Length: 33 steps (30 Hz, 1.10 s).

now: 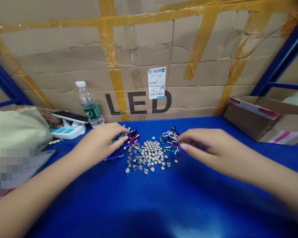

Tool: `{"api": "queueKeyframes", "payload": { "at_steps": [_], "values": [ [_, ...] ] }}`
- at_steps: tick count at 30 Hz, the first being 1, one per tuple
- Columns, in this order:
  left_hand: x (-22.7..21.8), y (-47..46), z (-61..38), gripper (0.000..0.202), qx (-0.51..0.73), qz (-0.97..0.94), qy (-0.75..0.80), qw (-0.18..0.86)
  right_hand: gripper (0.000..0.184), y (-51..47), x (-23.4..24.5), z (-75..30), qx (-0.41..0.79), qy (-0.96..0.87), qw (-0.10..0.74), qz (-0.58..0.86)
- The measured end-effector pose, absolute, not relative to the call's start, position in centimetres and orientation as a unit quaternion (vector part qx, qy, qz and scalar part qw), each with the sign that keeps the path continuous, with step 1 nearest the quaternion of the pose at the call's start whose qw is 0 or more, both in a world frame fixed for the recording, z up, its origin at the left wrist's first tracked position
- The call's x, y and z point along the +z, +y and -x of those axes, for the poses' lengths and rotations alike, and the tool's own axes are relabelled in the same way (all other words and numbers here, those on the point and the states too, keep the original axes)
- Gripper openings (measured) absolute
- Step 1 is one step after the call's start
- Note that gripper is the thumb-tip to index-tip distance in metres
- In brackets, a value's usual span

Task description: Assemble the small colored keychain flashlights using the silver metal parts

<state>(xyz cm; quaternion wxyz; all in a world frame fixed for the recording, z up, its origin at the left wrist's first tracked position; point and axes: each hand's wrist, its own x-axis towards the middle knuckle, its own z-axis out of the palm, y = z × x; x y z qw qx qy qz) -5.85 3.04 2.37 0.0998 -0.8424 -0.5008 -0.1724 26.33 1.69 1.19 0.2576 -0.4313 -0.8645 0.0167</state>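
My left hand (105, 138) hovers over or touches the left edge of a group of small coloured metal tubes (132, 140), thumb and fingers apart. A blue tube (114, 157) lies just below that hand. On the other side, my right hand (206, 145) reaches to a tangle of coloured carabiners (171, 136), its fingertips at their right edge and its thumb apart from the fingers. I see nothing held in either hand, though some fingers are hidden. Between the hands lie a heap of silver button cells (152, 150) and several small metal clips (135, 162).
A water bottle (91, 107) stands at the back left, beside a power strip (69, 131) with a phone (69, 116) on it. A pale bag (17, 129) sits at far left. An open cardboard box (253, 119) is at right. A large taped carton (139, 59) walls off the back.
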Motion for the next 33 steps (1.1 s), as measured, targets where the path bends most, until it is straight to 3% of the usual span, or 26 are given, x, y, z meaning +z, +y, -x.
{"api": "queueKeyframes", "payload": {
  "at_steps": [2,5,11,21,27,33],
  "values": [
    [1.3,4.5,5.4,0.026,-0.101,0.848,-0.506,0.119,0.015,2.9,0.8,-24.5,0.022,-0.901,0.177,0.395],
    [-0.1,6.7,4.7,0.028,-0.034,0.837,-0.533,0.119,0.015,4.0,-0.6,-23.3,0.004,-0.908,0.136,0.396],
    [-0.2,9.0,3.2,0.03,-0.024,0.841,-0.532,0.094,0.019,4.2,-2.0,-24.5,0.004,-0.906,0.139,0.399],
    [0.9,10.0,0.9,0.029,0.083,0.798,-0.595,-0.045,0.016,3.8,-1.6,-24.5,0.06,-0.907,0.12,0.398],
    [1.2,9.9,1.0,0.024,0.055,0.808,-0.587,-0.01,0.018,3.8,-1.3,-24.9,0.105,-0.919,0.084,0.372],
    [2.8,7.0,1.0,0.025,-0.128,0.817,-0.558,0.068,0.018,4.3,0.2,-24.2,0.147,-0.901,-0.001,0.409]
  ]
}}
